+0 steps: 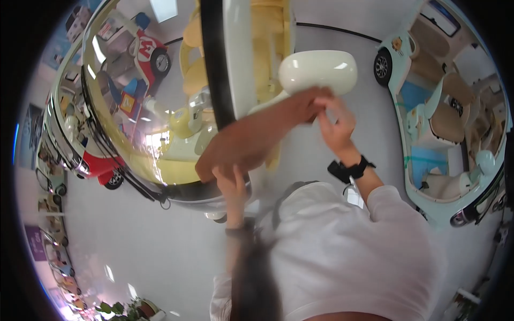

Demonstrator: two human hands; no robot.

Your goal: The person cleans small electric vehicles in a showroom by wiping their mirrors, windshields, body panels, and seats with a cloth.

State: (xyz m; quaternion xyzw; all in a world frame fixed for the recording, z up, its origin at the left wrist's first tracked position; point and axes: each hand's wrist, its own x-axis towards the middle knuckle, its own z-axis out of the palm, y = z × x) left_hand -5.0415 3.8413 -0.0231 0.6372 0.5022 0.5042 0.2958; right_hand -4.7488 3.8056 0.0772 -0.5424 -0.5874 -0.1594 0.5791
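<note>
Stretched between both hands is a brown cloth (pixel 249 134), blurred by motion. My left hand (pixel 230 184) holds its lower left end, close to the front edge of a small yellow car. At the upper right end, my right hand (pixel 337 125) pinches a corner between thumb and fingers. The cloth passes in front of the car's black windshield pillar (pixel 217 69) and covers its lower part. Just above my right hand sits a glossy cream side mirror (pixel 318 72). The windshield (pixel 155 107) lies left of the pillar.
A mint-green toy-like car (pixel 409 160) with tan seats stands to the right. Beyond the windshield is a red and white car (pixel 147 53). Several small cars line the far left. A potted plant (pixel 128 310) is at the bottom left on the grey floor (pixel 144 241).
</note>
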